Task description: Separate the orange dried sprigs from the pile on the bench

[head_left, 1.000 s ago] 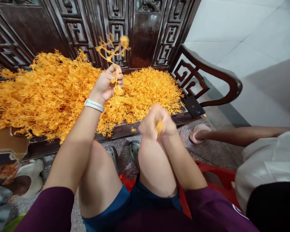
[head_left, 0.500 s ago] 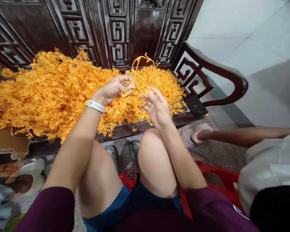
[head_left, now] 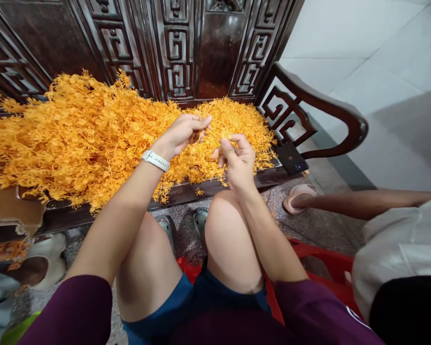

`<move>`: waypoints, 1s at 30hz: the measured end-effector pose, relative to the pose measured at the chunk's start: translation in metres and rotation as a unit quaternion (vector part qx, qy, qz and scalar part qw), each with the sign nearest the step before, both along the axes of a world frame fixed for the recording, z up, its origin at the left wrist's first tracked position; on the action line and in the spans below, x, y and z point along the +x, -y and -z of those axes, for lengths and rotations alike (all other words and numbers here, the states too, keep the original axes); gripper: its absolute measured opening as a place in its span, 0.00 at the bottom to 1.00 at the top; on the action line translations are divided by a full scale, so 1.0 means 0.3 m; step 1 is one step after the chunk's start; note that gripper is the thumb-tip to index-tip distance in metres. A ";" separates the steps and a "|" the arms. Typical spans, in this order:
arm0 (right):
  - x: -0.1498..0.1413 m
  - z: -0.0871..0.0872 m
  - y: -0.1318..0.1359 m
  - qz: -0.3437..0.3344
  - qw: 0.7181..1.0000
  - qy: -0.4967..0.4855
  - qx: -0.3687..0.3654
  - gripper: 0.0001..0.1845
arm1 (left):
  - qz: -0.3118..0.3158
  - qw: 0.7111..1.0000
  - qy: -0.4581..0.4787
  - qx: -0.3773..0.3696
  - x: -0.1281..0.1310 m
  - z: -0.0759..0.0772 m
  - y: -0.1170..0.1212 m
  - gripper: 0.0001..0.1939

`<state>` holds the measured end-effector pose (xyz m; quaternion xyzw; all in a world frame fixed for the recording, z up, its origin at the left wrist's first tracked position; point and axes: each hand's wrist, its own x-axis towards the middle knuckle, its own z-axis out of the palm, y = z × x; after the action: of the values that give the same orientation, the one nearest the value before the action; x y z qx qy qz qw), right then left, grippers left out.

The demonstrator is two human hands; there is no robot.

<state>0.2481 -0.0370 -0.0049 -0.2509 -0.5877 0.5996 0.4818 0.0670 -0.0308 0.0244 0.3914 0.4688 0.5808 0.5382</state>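
A large heap of orange-yellow plastic flower sprigs [head_left: 93, 134] covers the seat of a dark carved wooden bench. Over its right part, my left hand [head_left: 187, 133], with a white band on the wrist, is closed in a pinch around a thin yellow plastic sprig whose strands blend into the heap. To its right, my right hand [head_left: 240, 158] pinches a small yellow plastic piece [head_left: 225, 136] between thumb and fingers. The hands are a short way apart. Whether one strand joins what the two hold, I cannot tell.
The carved bench back [head_left: 219, 52] rises behind the heap, and a curved armrest [head_left: 345, 120] bounds the right end. A dark phone [head_left: 290, 158] lies by the armrest. Cardboard [head_left: 10, 206] stands at left. A person's leg [head_left: 362, 201] reaches in from the right, near a red plastic stool [head_left: 326, 258].
My left hand has moved right, closer to my right hand. The long yellow looped stem that stood up above the left fingers no longer shows there. The right fingers have curled in more.
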 end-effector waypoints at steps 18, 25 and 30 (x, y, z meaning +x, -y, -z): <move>0.030 -0.023 0.053 -0.221 0.973 -0.065 0.005 0.15 | -0.174 0.983 -0.024 0.049 0.144 -0.013 -0.025 0.18; -0.046 0.006 0.285 -0.780 0.619 0.056 0.073 0.12 | -0.317 0.945 0.075 0.000 -0.116 0.062 -0.102 0.18; -0.025 -0.016 0.152 -0.752 0.657 0.051 0.020 0.19 | -0.253 0.965 0.045 0.042 -0.151 0.088 -0.083 0.19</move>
<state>0.2405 -0.0825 0.0000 0.2559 -0.6114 0.7318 -0.1587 0.0216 -0.0060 -0.0020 0.2555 0.5036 0.7341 0.3771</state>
